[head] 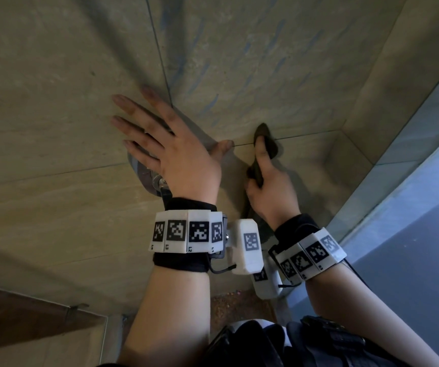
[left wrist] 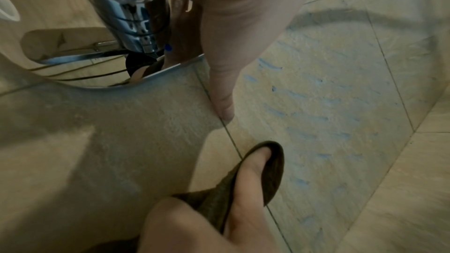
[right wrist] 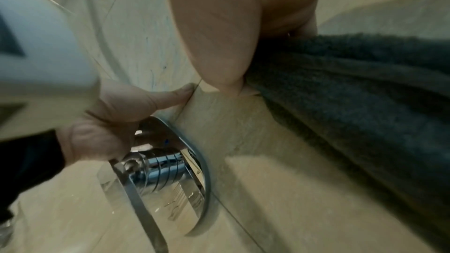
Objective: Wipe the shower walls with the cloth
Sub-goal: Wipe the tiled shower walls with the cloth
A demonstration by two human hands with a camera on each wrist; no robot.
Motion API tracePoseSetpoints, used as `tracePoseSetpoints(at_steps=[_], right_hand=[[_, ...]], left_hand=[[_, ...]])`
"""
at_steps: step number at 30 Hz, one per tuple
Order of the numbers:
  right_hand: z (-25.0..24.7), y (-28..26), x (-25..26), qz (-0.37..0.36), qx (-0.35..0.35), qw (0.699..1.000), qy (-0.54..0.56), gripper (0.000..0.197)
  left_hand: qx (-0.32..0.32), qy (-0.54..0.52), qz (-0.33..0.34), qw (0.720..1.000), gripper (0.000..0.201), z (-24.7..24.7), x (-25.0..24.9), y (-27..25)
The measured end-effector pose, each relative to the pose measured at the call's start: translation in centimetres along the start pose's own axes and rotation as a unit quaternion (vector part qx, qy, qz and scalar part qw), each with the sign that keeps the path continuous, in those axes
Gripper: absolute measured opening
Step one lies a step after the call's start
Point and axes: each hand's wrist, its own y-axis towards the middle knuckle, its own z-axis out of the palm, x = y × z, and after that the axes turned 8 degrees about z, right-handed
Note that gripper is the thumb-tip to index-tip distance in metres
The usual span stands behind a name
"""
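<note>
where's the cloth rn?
The dark grey terry cloth is held in the right hand, pressed on the beige tiled wall, right of the left hand and chrome shower valve.

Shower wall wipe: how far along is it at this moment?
Done: cannot tell; no stretch looks plainly wiped. In hand: the right hand presses the dark cloth on the tiled wall near a grout line, while the left hand rests flat by the chrome valve. Left: blue streaks above the cloth remain.
</note>
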Motion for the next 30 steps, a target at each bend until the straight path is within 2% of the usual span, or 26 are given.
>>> tracePoseSetpoints(at_steps=[5,10,13,16,19,24,30], right_hand=[[-1.6,0.7,0.1,-0.017,-0.054,0.998,-0.013,0.079],[-2.5,1.1,0.5,0.009,-0.114,0.992,0.045,0.083],[-1.5,0.7,0.6,0.025,-0.087,0.993,0.074,0.086],[-0.5,0.3,0.4,0.026,-0.036,0.997,0.062,0.086],[-0.3,0.2,0.3,0.025,-0.015,0.998,0.055,0.085],[-1.6,0.4,-0.2,0.016,-0.052,0.998,0.018,0.081],[-4.0,1.3,-0.3,0.048,-0.09,0.99,0.097,0.081]], left_hand=[[0.01,-0.009,-0.002,1.0,0.144,0.0,0.1,0.1],[-0.008,-0.005,0.005,1.0,0.143,0.2,0.3,0.1],[-0.023,0.004,0.011,1.0,0.142,0.3,0.3,0.0],[-0.032,0.011,0.015,0.999,0.14,0.3,0.4,-0.1],[-0.043,0.025,0.024,0.998,0.139,0.3,0.6,-0.2],[-0.041,0.017,0.026,0.999,0.14,0.5,0.7,-0.2],[-0.055,0.03,0.026,0.998,0.14,0.6,0.7,-0.2]])
